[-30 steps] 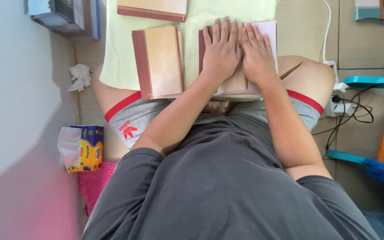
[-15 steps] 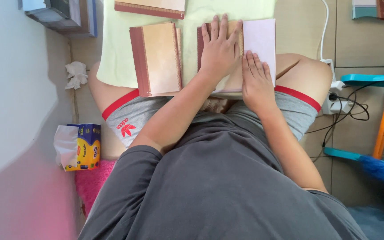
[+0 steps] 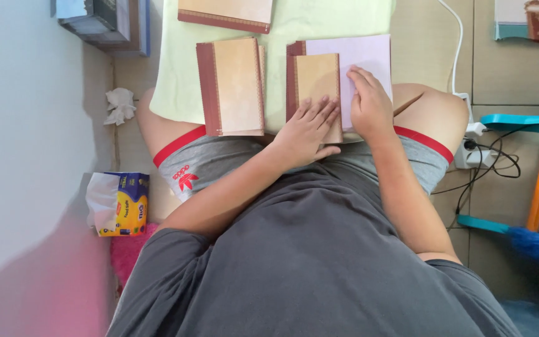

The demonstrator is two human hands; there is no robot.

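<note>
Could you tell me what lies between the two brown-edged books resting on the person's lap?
In the head view, only a bare strip of pale green cloth separates the closed book from the open book.

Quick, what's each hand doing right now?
Left hand: open, flat on the tan book.
Right hand: fingers curled, pressing the white sheet.
</note>
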